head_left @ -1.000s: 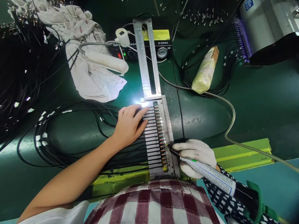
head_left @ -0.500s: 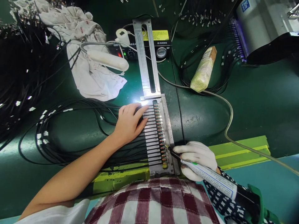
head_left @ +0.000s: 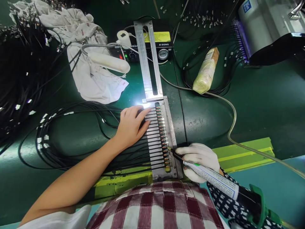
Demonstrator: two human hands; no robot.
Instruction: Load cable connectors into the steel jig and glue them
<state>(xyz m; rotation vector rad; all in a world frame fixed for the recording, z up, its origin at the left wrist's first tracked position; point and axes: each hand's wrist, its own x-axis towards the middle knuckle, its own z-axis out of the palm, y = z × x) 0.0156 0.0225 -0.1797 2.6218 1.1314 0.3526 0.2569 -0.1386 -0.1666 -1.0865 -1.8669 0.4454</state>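
Observation:
My left hand point(head_left: 130, 128), bare, lies over the upper end of a slotted metal fixture point(head_left: 154, 143), thumb and index finger spread on its teeth. Black cables point(head_left: 133, 155) run into the slots from the left, and their stripped ends with connectors point(head_left: 164, 140) line up along the fixture's right side. In a white glove, my right hand point(head_left: 202, 159) is closed round a labelled glue syringe point(head_left: 214, 179), held slantwise like a pen. Its thin tip touches or hovers just over the connectors in the lower half of the row; I cannot tell which.
A black dispenser controller point(head_left: 133, 56) with a gauge stands behind the fixture. White cloth point(head_left: 95, 79) and a white cylindrical handle point(head_left: 109, 62) lie at left. A wrapped block point(head_left: 206, 71), a hose point(head_left: 234, 117) and a grey lamp housing point(head_left: 274, 28) are at right.
The syringe tip has shifted slightly up and left along the connector row, my right hand moving with it. My left hand stays on the fixture. The whole view has drifted slightly.

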